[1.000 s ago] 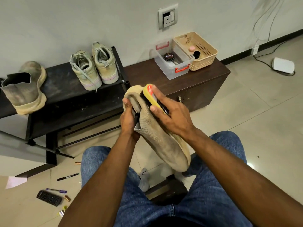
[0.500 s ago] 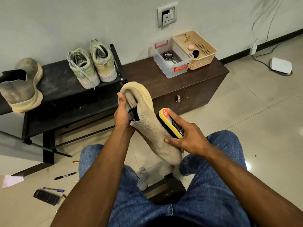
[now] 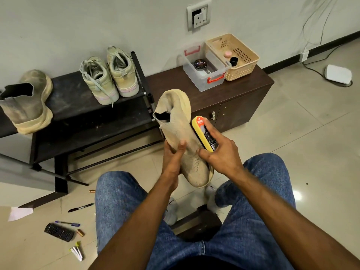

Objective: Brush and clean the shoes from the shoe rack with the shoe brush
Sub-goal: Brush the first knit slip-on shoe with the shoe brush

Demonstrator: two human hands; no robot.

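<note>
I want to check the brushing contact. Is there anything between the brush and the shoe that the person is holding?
Nothing visible. The right hand holds the yellow brush directly against the side of the beige shoe, while the left hand grips the shoe from the other side, away from the brush.

Left hand [image 3: 174,156] has shifted its hold on the beige knit shoe [image 3: 182,137]: earlier the fingers sat up at the collar opening, now they wrap the midfoot, thumb across the upper, collar well above the fingertips. Yellow shoe brush [image 3: 203,133] was near the heel a second ago, went down toward the toe, now back at mid-shoe against the sole-side edge. Right hand [image 3: 220,152] still grips it, thumb touching the knit just below the brush.
</note>
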